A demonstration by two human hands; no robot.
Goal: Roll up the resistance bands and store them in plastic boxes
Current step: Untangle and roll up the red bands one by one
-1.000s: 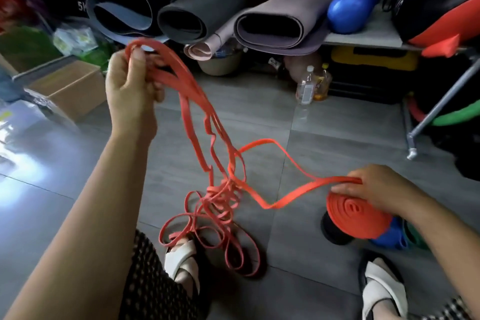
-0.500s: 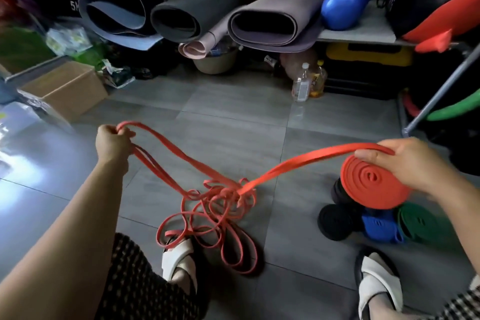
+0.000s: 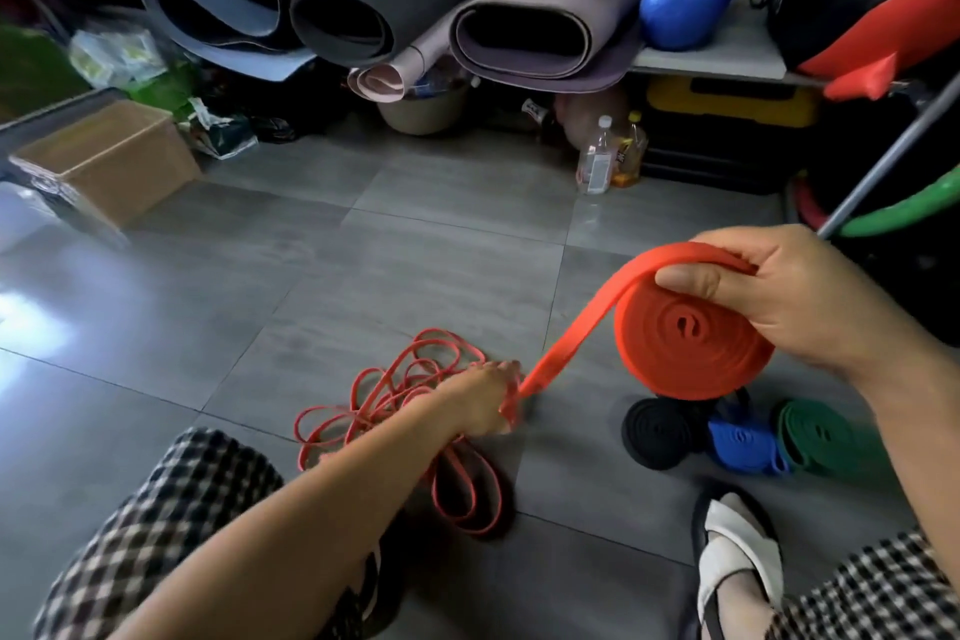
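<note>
At 5 o'clock a white sandal [image 3: 737, 561] is cut off by the lower edge. At 6 o'clock the left hand [image 3: 483, 403], seen from behind, is clenched on the strap of the orange band [image 3: 685, 353] just above the floor, its fingertips hidden. Loose loops [image 3: 400, 390] lie tangled at 7 o'clock, partly under the forearm. At 3 o'clock the right hand [image 3: 800, 296] grasps the band's coiled part, thumb on its face. Below, at 4 o'clock, lie a black roll [image 3: 660, 431], a blue roll [image 3: 743, 444] and a green roll [image 3: 821, 437]. Farther off are a cardboard box [image 3: 109, 161] at 10 o'clock and a beige basin [image 3: 426, 112] at 12 o'clock. Their contents cannot be made out.
</note>
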